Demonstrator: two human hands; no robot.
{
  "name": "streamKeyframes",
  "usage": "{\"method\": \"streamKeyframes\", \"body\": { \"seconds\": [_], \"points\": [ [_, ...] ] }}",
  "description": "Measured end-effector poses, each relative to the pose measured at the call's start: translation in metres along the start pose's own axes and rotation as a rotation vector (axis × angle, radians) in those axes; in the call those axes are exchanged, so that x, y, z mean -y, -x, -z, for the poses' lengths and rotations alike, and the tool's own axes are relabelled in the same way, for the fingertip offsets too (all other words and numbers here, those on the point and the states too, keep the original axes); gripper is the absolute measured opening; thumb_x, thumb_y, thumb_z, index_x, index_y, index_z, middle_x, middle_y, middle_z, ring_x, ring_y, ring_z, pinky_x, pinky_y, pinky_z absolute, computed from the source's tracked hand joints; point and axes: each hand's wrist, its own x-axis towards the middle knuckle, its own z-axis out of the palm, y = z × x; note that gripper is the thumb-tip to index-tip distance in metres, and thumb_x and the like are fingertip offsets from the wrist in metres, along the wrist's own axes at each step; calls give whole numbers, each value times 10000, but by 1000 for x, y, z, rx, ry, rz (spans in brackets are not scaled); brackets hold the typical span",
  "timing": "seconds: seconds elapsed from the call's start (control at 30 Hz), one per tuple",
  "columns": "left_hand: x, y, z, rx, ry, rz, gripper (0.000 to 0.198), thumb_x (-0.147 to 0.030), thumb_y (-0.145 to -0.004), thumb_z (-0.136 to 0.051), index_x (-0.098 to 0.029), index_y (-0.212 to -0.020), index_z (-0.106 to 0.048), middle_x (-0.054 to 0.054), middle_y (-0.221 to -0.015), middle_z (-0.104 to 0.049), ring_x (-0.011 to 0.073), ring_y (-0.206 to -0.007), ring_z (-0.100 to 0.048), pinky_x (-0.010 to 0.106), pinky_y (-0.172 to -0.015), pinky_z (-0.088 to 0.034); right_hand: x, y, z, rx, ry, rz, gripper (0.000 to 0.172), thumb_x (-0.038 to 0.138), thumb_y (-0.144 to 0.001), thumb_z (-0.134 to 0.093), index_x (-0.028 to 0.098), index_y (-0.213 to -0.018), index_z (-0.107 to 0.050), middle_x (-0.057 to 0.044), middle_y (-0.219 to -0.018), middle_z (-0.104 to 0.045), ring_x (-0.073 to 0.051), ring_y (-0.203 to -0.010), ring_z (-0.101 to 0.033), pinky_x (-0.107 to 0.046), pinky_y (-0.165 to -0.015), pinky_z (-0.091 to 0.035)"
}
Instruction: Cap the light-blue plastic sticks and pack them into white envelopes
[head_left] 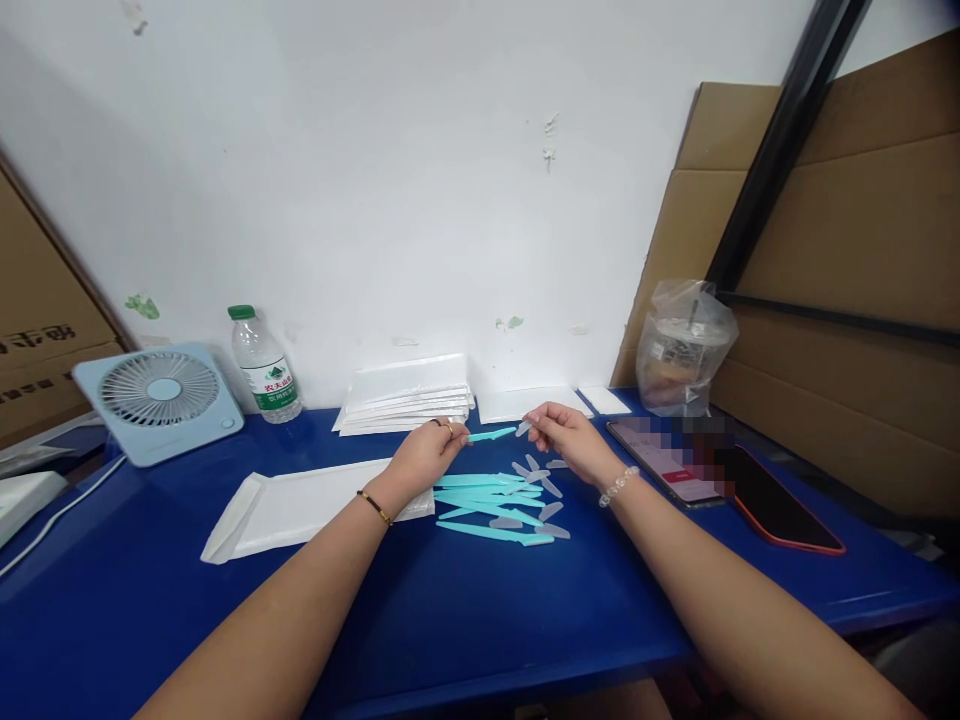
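My left hand [427, 455] is closed round the handle end of a turquoise eyebrow razor [493, 435], whose blade end points right. Between the fingertips of my right hand [564, 438] is a small translucent blade cap [523, 428], close to the razor's tip; whether they touch I cannot tell. Below the hands, several more turquoise razors [484, 498] lie in a loose pile on the blue table [420, 620]. Several loose translucent caps [553, 532] are scattered over and beside the pile's right end.
A white padded envelope [300, 510] lies partly beneath my left wrist. Behind stand stacked white packets [405, 385] and a flat white packet [517, 402]. At left are a fan [161, 400] and a water bottle [266, 370]; at right, two phones [784, 500] and a bagged cup [684, 350].
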Motion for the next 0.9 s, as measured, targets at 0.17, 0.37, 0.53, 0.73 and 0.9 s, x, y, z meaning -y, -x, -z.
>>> {"method": "streamKeyframes", "body": {
  "seconds": [0.17, 0.37, 0.53, 0.73, 0.9],
  "points": [
    [-3, -1, -3, 4, 30, -20, 368, -391, -921, -305, -218, -914, -629, 33, -919, -620, 179, -867, -566, 276, -769, -431, 3, 3, -9, 59, -41, -19, 309, 461, -764, -622, 162, -824, -575, -7, -681, -606, -89, -549, -508, -226, -535, -400],
    [-2, -2, -3, 0, 31, 5, 382, -404, -922, -300, -203, -884, -623, 42, -893, -623, 186, -865, -561, 287, -772, -426, 3, 2, -3, -11, -31, 14, 299, 456, -768, -621, 164, -812, -574, 6, -655, -589, -80, -535, -492, -215, -526, -393],
    [-6, -2, -3, 19, 79, -26, 369, -387, -925, -299, -206, -897, -619, 34, -890, -628, 176, -859, -564, 282, -765, -427, 4, 5, -13, 70, -25, 5, 296, 462, -779, -602, 171, -811, -557, -17, -707, -624, -97, -574, -544, -231, -562, -428],
    [-2, -3, -9, -1, 48, -1, 336, -383, -913, -322, -209, -939, -608, 38, -914, -635, 184, -861, -571, 292, -764, -441, 9, 3, -4, 92, 328, 16, 288, 461, -817, -521, 179, -831, -579, -35, -774, -648, -116, -590, -563, -254, -574, -442],
    [14, -3, -16, 13, -92, 43, 309, -335, -891, -360, -207, -986, -625, 62, -948, -630, 209, -901, -568, 324, -800, -445, 21, 6, 36, 158, 875, 25, 171, 336, -727, -615, 190, -805, -659, -21, -752, -633, -143, -650, -544, -256, -595, -423]
  ]
}}
